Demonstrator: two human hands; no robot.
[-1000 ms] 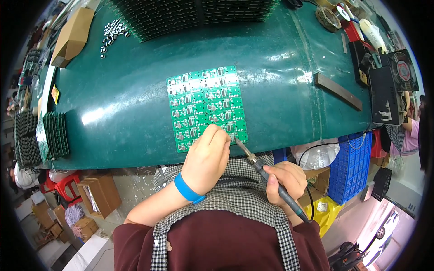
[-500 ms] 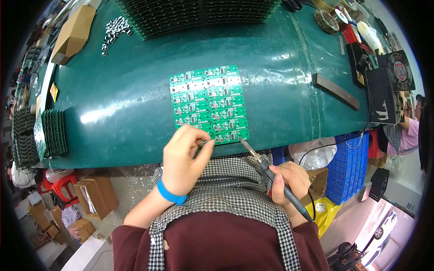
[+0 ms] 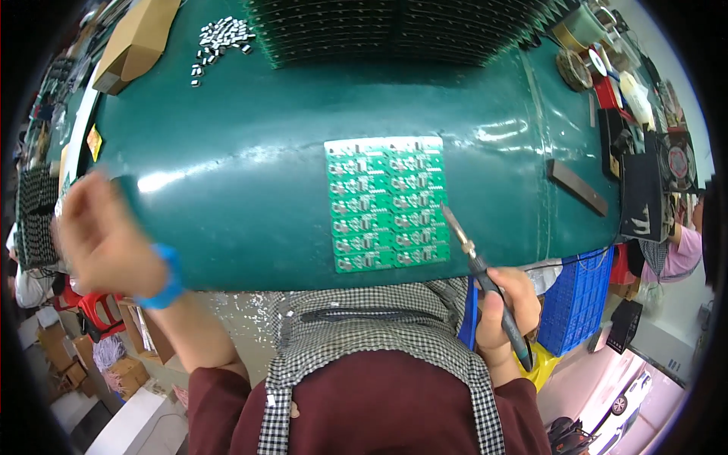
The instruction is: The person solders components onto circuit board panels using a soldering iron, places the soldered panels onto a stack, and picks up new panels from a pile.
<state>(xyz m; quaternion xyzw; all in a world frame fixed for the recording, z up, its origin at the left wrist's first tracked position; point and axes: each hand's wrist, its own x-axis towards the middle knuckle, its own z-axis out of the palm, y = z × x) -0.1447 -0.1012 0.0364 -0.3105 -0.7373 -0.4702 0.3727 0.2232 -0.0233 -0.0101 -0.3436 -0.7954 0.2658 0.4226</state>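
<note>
On the green work mat lies a panel of small green circuit boards, set in two columns with components on them. My right hand is closed around the grey handle of a soldering iron. Its metal tip points up and left, at the panel's right edge; whether it touches cannot be made out. At the far left, my left hand is raised by the mat's edge, with a blue wristband on. It is smeared by motion, and I cannot see whether anything is in its fingers. Beside it stand stacked boards, partly hidden.
A large stack of circuit boards stands at the back. Small black-and-silver components lie near a cardboard box. On the right are a dark bar, a black fan unit and a blue crate.
My left hand has swung from the panel's lower edge out to the far left. The iron's tip has moved from the bottom right corner up along the right edge. The whole view has shifted.
</note>
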